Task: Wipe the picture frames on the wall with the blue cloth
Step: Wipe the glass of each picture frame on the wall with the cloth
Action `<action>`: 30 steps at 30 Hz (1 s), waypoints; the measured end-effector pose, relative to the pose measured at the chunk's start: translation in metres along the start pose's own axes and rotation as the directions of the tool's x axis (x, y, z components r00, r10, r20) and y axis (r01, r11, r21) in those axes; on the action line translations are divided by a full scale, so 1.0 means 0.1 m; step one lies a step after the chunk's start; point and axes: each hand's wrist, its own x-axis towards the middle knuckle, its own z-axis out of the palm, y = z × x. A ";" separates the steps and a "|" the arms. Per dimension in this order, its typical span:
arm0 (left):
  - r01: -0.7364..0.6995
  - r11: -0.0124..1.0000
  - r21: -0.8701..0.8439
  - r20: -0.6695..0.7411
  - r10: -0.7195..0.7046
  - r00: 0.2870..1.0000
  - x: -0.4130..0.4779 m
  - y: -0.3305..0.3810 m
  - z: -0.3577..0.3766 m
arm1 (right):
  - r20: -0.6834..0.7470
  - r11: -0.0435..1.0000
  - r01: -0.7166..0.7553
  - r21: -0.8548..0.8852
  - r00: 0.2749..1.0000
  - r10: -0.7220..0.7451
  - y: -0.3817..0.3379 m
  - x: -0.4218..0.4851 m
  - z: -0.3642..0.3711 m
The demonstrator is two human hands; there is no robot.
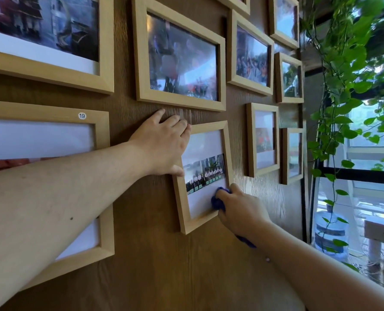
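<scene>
Blue cloth (218,202) bunched in right hand (242,209) — pressed on small wooden frame's (184,212) lower-right glass; left hand (162,147) spread flat, steadying its upper-left corner.

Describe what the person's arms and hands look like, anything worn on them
Both arms are bare as far as the view shows: no sleeves, gloves, watch or rings visible. The left hand has short nails, and its forearm carries a few small dark moles. The right hand is likewise bare, with a small pinkish mark along its forearm's underside.
</scene>
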 end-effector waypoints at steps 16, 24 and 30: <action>-0.005 1.000 0.019 0.023 0.005 1.000 0.01 0.00 -0.04 | 0.063 0.945 0.222 0.239 0.968 -0.244 -0.17 -0.08 -0.11; -0.009 1.000 0.017 0.058 0.008 0.998 0.04 0.03 -0.03 | 0.064 0.986 0.095 0.140 0.992 -0.105 0.25 0.07 -0.14; 0.015 0.998 -0.058 0.063 -0.012 0.998 -0.05 0.04 0.00 | 0.014 0.994 0.064 0.093 0.998 -0.066 0.23 -0.08 -0.33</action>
